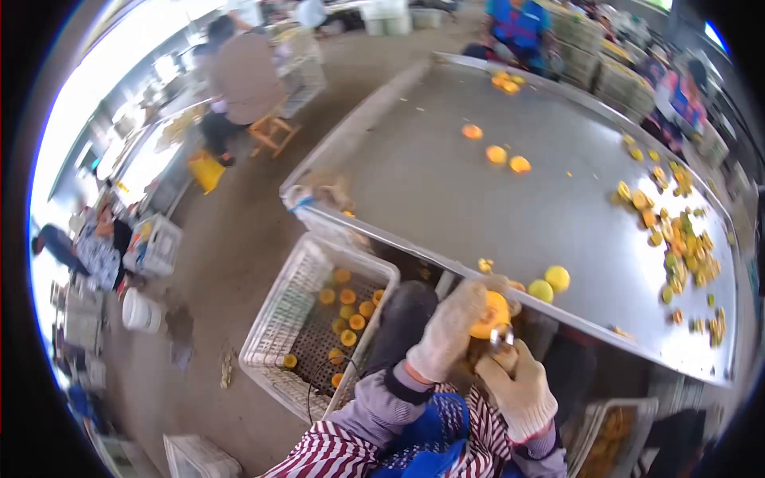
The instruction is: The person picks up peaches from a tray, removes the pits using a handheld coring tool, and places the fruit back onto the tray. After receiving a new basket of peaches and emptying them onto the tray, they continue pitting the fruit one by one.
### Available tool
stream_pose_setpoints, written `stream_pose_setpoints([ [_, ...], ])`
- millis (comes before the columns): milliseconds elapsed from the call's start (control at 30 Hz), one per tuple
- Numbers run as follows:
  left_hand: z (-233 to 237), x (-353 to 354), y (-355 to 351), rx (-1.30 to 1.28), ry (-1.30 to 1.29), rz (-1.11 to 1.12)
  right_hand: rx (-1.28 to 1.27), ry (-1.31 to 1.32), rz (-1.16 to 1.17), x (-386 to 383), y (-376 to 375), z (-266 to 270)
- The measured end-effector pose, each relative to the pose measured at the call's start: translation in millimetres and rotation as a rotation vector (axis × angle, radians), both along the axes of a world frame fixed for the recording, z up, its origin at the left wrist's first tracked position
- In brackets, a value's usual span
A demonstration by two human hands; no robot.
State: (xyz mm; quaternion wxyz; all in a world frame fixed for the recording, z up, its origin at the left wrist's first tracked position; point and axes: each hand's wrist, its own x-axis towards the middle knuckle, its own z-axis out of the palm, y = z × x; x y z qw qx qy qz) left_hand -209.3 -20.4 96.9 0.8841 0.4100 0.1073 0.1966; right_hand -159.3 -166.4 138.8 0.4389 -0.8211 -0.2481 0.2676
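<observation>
My left hand (456,323), in a pale work glove, is closed on a halved yellow peach (488,312) with its cut face turned toward me. My gloved right hand (519,392) grips a small shiny metal tool (502,336), spoon-like at its end, which touches or nearly touches the peach's lower edge. The tool's handle is hidden in the fingers. Just past my hands, a yellow-green fruit (541,290) and a yellow fruit (558,279) lie at the near edge of the metal table (446,191).
At lower left stands a white plastic crate (275,319) with several peach halves inside. Cut fruit pieces (689,251) are heaped on the table's right side. Another crate (610,434) sits at my lower right. A white bucket (142,311) and seated people (243,76) are farther off.
</observation>
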Motion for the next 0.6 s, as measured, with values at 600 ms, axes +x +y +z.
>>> stream_pose_setpoints([
  [600, -40.0, -35.4, 49.4, 0.275, 0.212, 0.277, 0.283, 0.403, -0.023, -3.2, 6.6, -22.7],
])
